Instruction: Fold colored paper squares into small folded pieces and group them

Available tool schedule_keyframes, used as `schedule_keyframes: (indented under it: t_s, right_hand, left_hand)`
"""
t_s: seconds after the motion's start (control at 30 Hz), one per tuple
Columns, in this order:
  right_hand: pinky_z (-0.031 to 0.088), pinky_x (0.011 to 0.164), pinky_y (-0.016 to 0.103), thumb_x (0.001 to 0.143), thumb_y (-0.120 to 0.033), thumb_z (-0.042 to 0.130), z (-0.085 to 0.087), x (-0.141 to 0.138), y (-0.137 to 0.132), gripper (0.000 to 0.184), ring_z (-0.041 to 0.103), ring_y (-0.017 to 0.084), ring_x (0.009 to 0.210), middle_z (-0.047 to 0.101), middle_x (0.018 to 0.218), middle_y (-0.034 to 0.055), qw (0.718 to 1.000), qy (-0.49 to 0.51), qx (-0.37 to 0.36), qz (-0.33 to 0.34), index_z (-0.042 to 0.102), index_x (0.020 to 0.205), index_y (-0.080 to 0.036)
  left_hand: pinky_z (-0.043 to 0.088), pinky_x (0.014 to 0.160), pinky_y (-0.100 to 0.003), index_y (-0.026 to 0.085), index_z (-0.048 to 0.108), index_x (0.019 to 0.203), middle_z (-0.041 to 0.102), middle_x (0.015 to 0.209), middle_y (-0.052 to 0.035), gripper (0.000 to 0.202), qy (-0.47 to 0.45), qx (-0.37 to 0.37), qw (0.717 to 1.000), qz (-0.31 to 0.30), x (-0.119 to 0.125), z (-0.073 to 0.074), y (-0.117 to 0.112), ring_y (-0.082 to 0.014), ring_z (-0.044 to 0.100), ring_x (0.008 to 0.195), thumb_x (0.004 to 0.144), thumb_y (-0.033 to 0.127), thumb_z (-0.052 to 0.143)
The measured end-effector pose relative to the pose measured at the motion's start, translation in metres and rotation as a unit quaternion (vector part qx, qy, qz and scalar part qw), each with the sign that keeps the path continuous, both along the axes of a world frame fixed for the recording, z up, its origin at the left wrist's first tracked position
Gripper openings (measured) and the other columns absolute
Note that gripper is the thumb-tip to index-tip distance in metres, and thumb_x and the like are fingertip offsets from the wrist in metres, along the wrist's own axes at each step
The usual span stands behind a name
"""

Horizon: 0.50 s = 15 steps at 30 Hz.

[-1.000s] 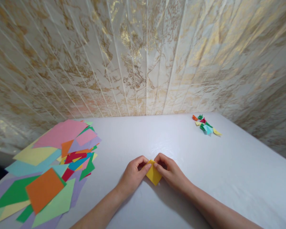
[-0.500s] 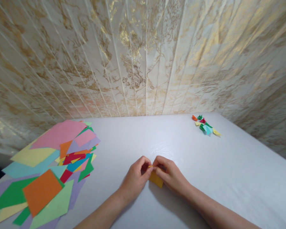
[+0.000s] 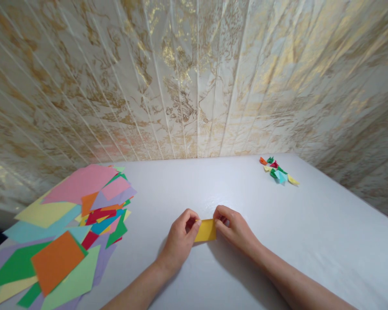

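Observation:
A small yellow piece of paper (image 3: 205, 231), roughly rectangular, is held up between my two hands, low in the middle of the head view. My left hand (image 3: 182, 234) pinches its upper left corner between thumb and fingers. At the upper right corner, my right hand (image 3: 233, 226) grips it the same way. The paper's top edge is straight between the fingertips. The corners under my fingers are hidden.
Coloured paper sheets, among them an orange square (image 3: 58, 261) and a large pink sheet (image 3: 80, 183), overlap on the left of the white table (image 3: 168, 185). Several small folded paper pieces (image 3: 280, 177) lie at the back right. A gold-patterned curtain (image 3: 181, 86) hangs behind.
My hands have moved slightly apart and a little away from me. The yellow paper has turned from a slant to nearly level, and more of its face shows between them.

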State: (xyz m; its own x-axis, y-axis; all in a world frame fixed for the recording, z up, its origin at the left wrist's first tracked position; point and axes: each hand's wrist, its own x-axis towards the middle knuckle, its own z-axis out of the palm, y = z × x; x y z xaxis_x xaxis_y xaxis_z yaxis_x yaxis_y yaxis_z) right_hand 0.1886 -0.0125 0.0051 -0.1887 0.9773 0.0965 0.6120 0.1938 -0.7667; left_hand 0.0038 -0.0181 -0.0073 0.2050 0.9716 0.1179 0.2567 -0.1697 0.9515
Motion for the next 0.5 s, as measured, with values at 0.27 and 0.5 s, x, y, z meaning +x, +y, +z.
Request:
schedule_keyframes:
  t_s: [0.27, 0.5]
  right_hand:
    - [0.036, 0.059, 0.025, 0.078, -0.021, 0.043, -0.0049, 0.0035, 0.0032, 0.01, 0.05, 0.015, 0.061, 0.054, 0.065, -0.0021, 0.998, 0.015, -0.009, -0.065, 0.05, 0.071, -0.022]
    - [0.04, 0.061, 0.024, 0.088, -0.032, 0.048, -0.0061, -0.0018, -0.0022, 0.015, 0.051, 0.014, 0.066, 0.058, 0.074, -0.0019, 0.99, 0.133, -0.047, 0.027, 0.056, 0.091, -0.02]
  left_hand:
    - [0.04, 0.061, -0.023, 0.021, 0.05, 0.079, 0.05, 0.07, 0.0047, 0.016, -0.036, -0.024, 0.999, 0.031, 0.0009, -0.0036, 0.0035, -0.0128, 0.049, 0.065, 0.088, 0.034, 0.053]
    - [0.042, 0.062, -0.023, 0.021, 0.051, 0.081, 0.051, 0.072, 0.004, 0.016, -0.041, -0.033, 0.998, 0.028, -0.001, -0.0066, 0.0047, -0.0136, 0.05, 0.067, 0.088, 0.035, 0.053]
